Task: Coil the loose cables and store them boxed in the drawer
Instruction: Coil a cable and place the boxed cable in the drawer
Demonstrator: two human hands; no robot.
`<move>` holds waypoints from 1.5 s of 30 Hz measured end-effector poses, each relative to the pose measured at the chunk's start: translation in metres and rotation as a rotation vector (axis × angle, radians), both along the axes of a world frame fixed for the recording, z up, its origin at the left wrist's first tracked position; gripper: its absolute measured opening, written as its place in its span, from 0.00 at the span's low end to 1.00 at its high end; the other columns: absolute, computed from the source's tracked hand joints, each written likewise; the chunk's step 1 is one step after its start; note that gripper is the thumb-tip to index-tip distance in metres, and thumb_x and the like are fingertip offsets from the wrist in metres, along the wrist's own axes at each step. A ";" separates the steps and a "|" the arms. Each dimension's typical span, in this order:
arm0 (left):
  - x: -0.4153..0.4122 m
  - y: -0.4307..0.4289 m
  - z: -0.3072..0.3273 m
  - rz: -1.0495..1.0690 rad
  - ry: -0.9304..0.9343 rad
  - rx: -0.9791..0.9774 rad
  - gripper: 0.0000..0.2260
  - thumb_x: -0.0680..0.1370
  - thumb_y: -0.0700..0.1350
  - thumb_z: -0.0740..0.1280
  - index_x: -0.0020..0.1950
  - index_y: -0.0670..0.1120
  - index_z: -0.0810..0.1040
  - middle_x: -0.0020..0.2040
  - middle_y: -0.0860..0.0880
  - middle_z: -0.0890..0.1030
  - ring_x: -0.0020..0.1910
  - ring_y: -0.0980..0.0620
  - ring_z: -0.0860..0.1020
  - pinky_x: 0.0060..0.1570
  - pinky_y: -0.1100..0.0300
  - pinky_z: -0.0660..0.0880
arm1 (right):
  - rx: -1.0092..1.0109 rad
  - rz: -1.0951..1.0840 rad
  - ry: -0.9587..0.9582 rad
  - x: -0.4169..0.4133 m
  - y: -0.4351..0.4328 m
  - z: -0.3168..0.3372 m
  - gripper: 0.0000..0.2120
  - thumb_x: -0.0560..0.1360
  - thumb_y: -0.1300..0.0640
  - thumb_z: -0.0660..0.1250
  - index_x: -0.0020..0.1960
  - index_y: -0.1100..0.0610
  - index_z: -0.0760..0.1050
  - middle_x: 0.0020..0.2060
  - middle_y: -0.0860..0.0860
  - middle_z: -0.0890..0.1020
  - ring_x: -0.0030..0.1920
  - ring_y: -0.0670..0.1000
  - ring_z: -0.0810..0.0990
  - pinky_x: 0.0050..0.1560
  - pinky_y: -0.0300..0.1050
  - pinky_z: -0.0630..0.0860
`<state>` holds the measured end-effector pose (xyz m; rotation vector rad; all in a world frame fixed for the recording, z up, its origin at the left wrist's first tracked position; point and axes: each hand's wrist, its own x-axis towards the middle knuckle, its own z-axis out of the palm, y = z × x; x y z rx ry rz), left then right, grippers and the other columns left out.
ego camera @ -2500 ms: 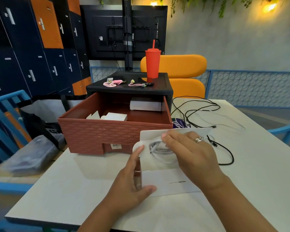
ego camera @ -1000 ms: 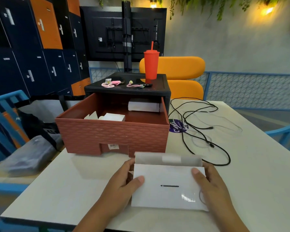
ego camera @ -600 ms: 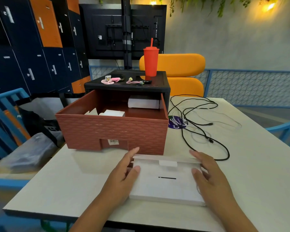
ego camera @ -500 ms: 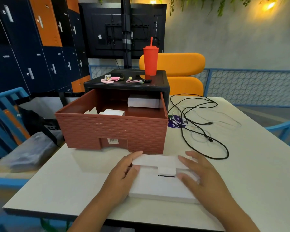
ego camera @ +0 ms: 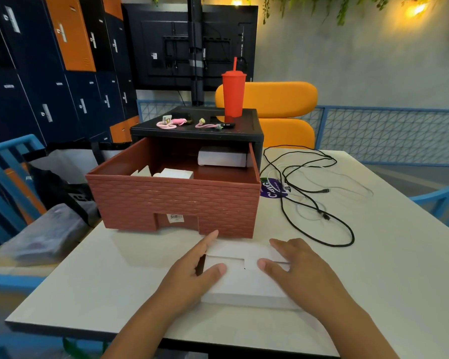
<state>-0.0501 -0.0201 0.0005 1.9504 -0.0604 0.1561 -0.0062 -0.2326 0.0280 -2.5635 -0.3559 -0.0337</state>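
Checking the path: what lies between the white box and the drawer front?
Head view: bare table only, apart from the left hand's index fingertip.

Box [ego camera: 244, 281]: smooth matt white cardboard. Drawer [ego camera: 176, 203]: red-brown plastic, front moulded in a rough brick relief. Cabinet top [ego camera: 244, 130]: black plastic, faint sheen. Desk [ego camera: 373, 268]: pale, smooth, matt. Tumbler [ego camera: 233, 94]: red matt plastic. Cables [ego camera: 352, 235]: black, dull sheath.

We see the box [ego camera: 244, 281] on the surface [ego camera: 399, 255], just before the drawer [ego camera: 176, 200]. Cables [ego camera: 322, 213] lie right of the drawer. Small boxes [ego camera: 222, 158] sit in it.
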 end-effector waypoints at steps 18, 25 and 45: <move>-0.012 -0.009 0.026 -0.016 -0.096 0.477 0.30 0.58 0.70 0.67 0.57 0.65 0.64 0.57 0.73 0.62 0.61 0.69 0.59 0.62 0.65 0.59 | 0.218 -0.070 -0.208 -0.022 -0.001 -0.015 0.18 0.69 0.36 0.62 0.55 0.42 0.69 0.54 0.42 0.68 0.51 0.47 0.73 0.45 0.40 0.69; -0.011 -0.053 0.045 -0.105 -0.138 1.081 0.46 0.62 0.69 0.68 0.73 0.51 0.55 0.70 0.57 0.61 0.71 0.57 0.56 0.72 0.49 0.34 | 0.497 -0.078 -0.091 -0.029 -0.004 -0.015 0.19 0.65 0.41 0.69 0.51 0.34 0.64 0.53 0.36 0.68 0.51 0.27 0.67 0.42 0.25 0.65; 0.017 -0.104 0.060 -0.341 0.002 -0.144 0.39 0.59 0.42 0.77 0.61 0.66 0.62 0.61 0.58 0.73 0.62 0.61 0.71 0.54 0.55 0.78 | 0.860 0.448 0.142 -0.013 -0.050 0.048 0.50 0.49 0.48 0.80 0.68 0.38 0.63 0.62 0.44 0.76 0.62 0.48 0.75 0.58 0.51 0.76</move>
